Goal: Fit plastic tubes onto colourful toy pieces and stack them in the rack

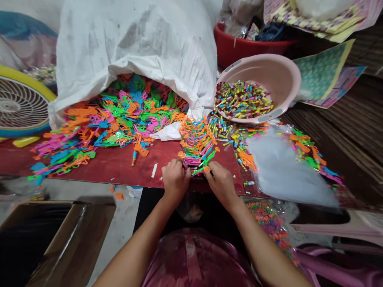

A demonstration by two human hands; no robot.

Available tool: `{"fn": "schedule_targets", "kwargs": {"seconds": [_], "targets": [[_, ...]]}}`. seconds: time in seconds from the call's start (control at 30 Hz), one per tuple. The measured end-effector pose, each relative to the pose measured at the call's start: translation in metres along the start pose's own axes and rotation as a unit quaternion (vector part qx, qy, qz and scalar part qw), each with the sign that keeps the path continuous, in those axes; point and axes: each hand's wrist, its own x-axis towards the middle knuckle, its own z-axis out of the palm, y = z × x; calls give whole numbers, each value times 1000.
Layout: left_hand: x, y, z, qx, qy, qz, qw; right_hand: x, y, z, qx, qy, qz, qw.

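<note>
A stacked row of small colourful plastic pieces (pixel 198 137), orange, green, pink and blue, lies in front of me on the red table (pixel 131 163). My left hand (pixel 176 177) is closed at the near left end of this row; what its curled fingers hold is hidden. At the near right end, my right hand (pixel 220 181) is closed, its fingertips at the orange round end of a green plastic stick (pixel 201 169). A dark, partly hidden object (pixel 196 175) sits between the hands at the table's edge.
A white sack (pixel 137 36) spills a heap of plastic pieces (pixel 119 115). Right of it, a pink basin (pixel 287 75) holds small coloured tubes (pixel 243 99), with more scattered beside it. Clear plastic bags (pixel 287 167) lie at right; a fan (pixel 24 99) stands left.
</note>
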Motion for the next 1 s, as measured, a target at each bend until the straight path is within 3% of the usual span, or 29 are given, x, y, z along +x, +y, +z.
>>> {"fn": "schedule_targets", "kwargs": {"seconds": [0.23, 0.47, 0.7, 0.77, 0.9, 1.0], "targets": [[3, 5, 8, 4, -3, -14, 1000, 0, 2, 6, 34, 19, -4, 999], [-1, 4, 12, -6, 19, -2, 1000, -12, 9, 1, 78, 94, 75, 990], [7, -12, 1, -57, -30, -5, 998, -18, 19, 2, 176, 76, 130, 973], [11, -22, -3, -70, -42, 3, 997, -21, 14, 4, 179, 77, 111, 975], [16, -40, -11, -94, -69, 22, 993, -21, -5, 10, 130, 40, 7, 991], [7, -42, -22, -141, -22, 19, 990, -18, -18, 17, 68, 40, -21, 997]]}}
